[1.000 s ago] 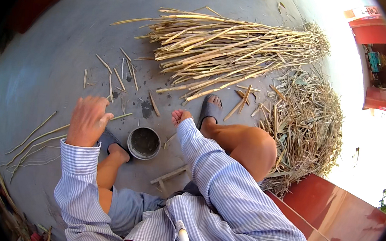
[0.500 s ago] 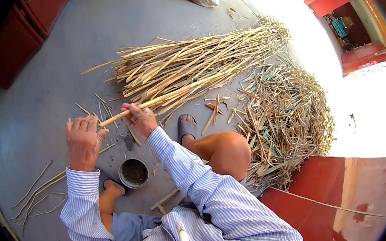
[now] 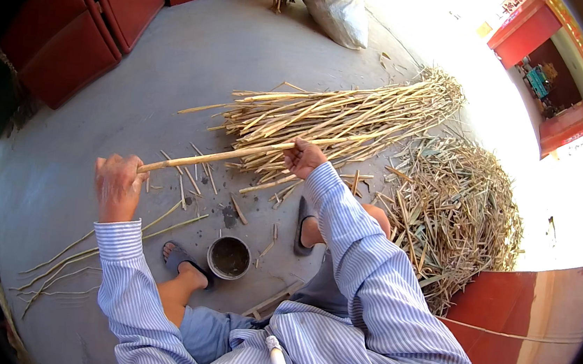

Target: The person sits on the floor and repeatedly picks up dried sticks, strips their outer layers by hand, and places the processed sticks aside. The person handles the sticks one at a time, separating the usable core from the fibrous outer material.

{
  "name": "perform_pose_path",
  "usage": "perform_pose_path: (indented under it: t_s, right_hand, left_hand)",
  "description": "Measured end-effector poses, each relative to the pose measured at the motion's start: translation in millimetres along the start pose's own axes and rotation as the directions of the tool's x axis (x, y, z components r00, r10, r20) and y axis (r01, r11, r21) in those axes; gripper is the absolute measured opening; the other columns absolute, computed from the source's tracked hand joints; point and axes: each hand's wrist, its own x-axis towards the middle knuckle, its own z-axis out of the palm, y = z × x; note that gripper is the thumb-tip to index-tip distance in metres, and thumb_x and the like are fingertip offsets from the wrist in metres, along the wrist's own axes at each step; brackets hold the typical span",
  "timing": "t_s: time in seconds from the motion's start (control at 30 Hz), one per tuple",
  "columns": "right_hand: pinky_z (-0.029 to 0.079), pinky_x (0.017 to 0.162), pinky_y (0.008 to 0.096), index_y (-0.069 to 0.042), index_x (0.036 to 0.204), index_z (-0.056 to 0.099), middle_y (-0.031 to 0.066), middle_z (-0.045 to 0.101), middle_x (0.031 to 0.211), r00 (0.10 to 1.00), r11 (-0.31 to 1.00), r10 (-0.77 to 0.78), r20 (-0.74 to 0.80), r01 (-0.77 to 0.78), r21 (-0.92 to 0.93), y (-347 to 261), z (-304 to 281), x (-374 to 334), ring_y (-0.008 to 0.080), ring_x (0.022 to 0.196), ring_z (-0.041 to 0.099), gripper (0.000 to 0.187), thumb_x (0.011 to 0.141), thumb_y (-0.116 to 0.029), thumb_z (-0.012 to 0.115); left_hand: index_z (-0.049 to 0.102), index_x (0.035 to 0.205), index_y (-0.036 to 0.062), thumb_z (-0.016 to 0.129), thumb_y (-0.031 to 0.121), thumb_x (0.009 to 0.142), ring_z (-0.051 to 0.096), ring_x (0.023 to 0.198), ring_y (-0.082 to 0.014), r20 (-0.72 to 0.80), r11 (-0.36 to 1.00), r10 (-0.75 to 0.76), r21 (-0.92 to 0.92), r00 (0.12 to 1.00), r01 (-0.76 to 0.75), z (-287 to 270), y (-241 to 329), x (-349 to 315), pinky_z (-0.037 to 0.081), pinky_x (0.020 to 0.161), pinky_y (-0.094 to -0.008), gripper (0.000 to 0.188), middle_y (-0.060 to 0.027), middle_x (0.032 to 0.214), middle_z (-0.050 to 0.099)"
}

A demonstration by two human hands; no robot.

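Observation:
A long, pale-yellow dry stalk point(image 3: 216, 157) stretches across in front of me, held off the floor. My left hand point(image 3: 118, 183) is closed round its near-left end. Further along it, my right hand point(image 3: 304, 159) grips the stalk with fingers curled. Past the right hand the stalk runs on over a large bundle of similar stalks point(image 3: 355, 107) lying on the floor, so its far end is hard to pick out. Below the stalk stands a dark round bowl point(image 3: 249, 261) holding murky liquid, beside my sandalled foot.
A heap of dry leaves and peelings point(image 3: 458, 205) lies at the right. Several thin, bendy twigs point(image 3: 62, 269) are at the left. A whitish sack point(image 3: 332, 10) stands at the back, red panels point(image 3: 71, 69) at the far left. Part of a low wooden frame point(image 3: 273, 299) shows near my legs.
My right hand has moved right along with the stalk, and my hands are wider apart. The left hand, spread beside the stalk's end before, is now closed on it. My view has shifted left.

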Motion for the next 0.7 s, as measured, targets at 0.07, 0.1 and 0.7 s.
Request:
perform_pose_path:
  t_s: [0.07,0.1,0.7]
  right_hand:
    - [0.054,0.065,0.031,-0.01,0.096,0.061,0.0028,0.064,0.082,0.999,0.999,-0.032,-0.014,0.032,-0.003,0.7,9.1,-11.9,0.0168,0.077,0.063,0.018,0.1,-0.027,0.056]
    - [0.054,0.065,0.0309,-0.011,0.094,0.061,0.0023,0.064,0.083,1.0,1.0,-0.023,0.02,0.023,-0.014,5.8,14.9,-18.9,0.0166,0.078,0.064,0.017,0.098,-0.027,0.059]
    - [0.052,0.064,0.0298,-0.01,0.092,0.06,0.0026,0.063,0.084,0.996,0.995,-0.081,-0.03,0.083,0.057,-78.4,-33.6,-28.6,0.0165,0.076,0.062,0.024,0.099,-0.032,0.056]
  left_hand:
    - [0.062,0.077,0.007,0.077,0.012,0.069,0.057,0.08,-0.0256,0.01,0.993,0.089,0.073,0.996,-0.09,5.2,-1.3,0.7,0.039,0.075,-0.0394,0.017,-0.0072,0.073,0.062]
    - [0.062,0.076,0.007,0.076,0.013,0.07,0.057,0.08,-0.0258,0.021,0.988,0.12,0.097,0.993,-0.122,5.6,14.3,4.5,0.04,0.076,-0.0392,0.016,-0.0073,0.074,0.062]
    - [0.069,0.08,0.0078,0.082,0.015,0.068,0.058,0.069,-0.024,-0.023,0.952,0.078,-0.296,0.997,-0.082,-20.1,35.1,30.0,0.039,0.069,-0.0375,0.019,-0.0057,0.075,0.067]
